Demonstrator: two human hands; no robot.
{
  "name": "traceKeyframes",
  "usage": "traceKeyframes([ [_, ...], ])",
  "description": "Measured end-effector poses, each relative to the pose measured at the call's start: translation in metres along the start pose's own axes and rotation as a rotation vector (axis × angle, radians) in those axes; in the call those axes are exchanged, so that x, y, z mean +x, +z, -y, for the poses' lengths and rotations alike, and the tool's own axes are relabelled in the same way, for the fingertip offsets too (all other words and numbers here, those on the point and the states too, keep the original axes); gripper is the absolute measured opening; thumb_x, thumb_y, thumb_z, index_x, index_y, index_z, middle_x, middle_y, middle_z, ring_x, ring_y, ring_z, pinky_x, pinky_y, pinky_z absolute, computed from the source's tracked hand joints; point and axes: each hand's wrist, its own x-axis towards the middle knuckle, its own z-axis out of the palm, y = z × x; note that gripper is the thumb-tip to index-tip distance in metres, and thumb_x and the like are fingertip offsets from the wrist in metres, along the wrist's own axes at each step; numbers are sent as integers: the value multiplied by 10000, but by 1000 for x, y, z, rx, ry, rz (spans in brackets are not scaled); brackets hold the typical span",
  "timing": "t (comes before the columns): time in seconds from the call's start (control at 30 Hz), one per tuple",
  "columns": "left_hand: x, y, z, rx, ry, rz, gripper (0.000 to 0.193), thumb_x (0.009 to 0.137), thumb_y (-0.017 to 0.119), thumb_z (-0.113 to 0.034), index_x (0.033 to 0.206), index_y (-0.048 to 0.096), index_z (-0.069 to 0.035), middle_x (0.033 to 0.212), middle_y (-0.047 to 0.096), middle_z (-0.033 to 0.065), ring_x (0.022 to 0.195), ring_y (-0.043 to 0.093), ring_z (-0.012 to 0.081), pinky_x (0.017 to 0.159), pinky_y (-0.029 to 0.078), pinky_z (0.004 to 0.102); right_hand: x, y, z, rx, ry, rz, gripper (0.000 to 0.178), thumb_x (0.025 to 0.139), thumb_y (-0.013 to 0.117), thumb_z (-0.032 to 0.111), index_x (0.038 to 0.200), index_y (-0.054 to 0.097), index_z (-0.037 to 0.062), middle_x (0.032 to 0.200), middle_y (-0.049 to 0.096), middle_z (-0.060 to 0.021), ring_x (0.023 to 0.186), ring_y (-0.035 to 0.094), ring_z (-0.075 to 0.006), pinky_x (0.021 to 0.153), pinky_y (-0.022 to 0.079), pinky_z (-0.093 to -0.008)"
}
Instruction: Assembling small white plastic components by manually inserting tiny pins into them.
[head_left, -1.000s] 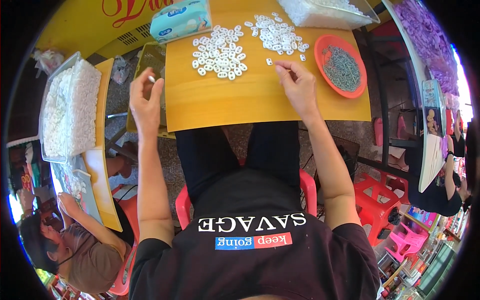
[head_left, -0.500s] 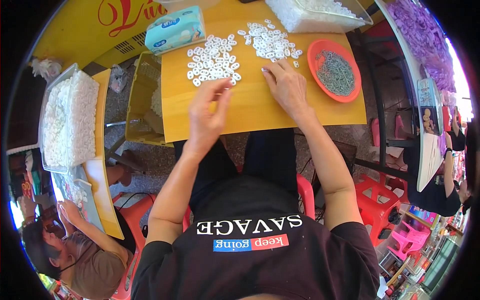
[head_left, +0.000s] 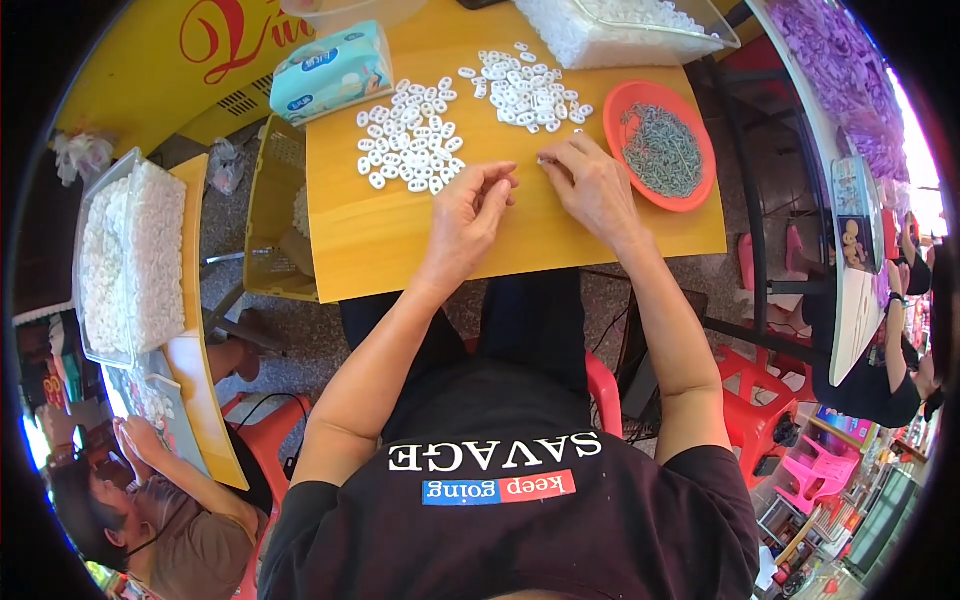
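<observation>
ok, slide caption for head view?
Left hand and right hand at a yellow table, near white pieces and an orange bowl of grey parts.

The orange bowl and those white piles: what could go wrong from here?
The right hand is close to the orange bowl; a bump might spill its metal pieces. The left hand is near the left white pile; a careless brush might scatter it toward the right white pile.

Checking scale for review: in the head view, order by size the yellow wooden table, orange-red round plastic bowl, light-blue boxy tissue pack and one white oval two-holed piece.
Largest to smallest:
Table
Bowl
Tissue pack
White piece
</observation>
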Motion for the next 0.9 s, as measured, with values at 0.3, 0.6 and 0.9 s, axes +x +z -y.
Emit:
traceKeyframes([
  [0.3, 0, -1, 2, 101, 9, 65, 209, 967, 540, -71, 1157, 595, -4, 962, 644, 27, 806, 568, 61, 690, 459, 195, 17, 10, 2, -60, 79, -58, 131, 855, 637, 138, 968, 677, 83, 917, 627, -121, 733, 641, -342, 625, 512, -426],
  [0.6, 1, -2, 1, 79, -14, 65, 199, 967, 536, -64, 1142, 599, 5, 962, 638, 30, 818, 575, 70, 725, 472, 203, 14, -2, 4, -53, 97, -62, 97, 856, 654, 127, 927, 664, 61, 896, 630, -94, 766, 640, -309, 647, 513, -379],
  [0.9, 0, 0, 1, 58, 12, 18, 157, 925, 560, -12, 1070, 617, 16, 872, 629, 63, 732, 598, 102, 656, 483, 226, 19, 6, 1, -91, 99, -40, 99, 860, 641, 171, 907, 690, 99, 882, 628, -103, 707, 644, -320, 602, 512, -427],
])
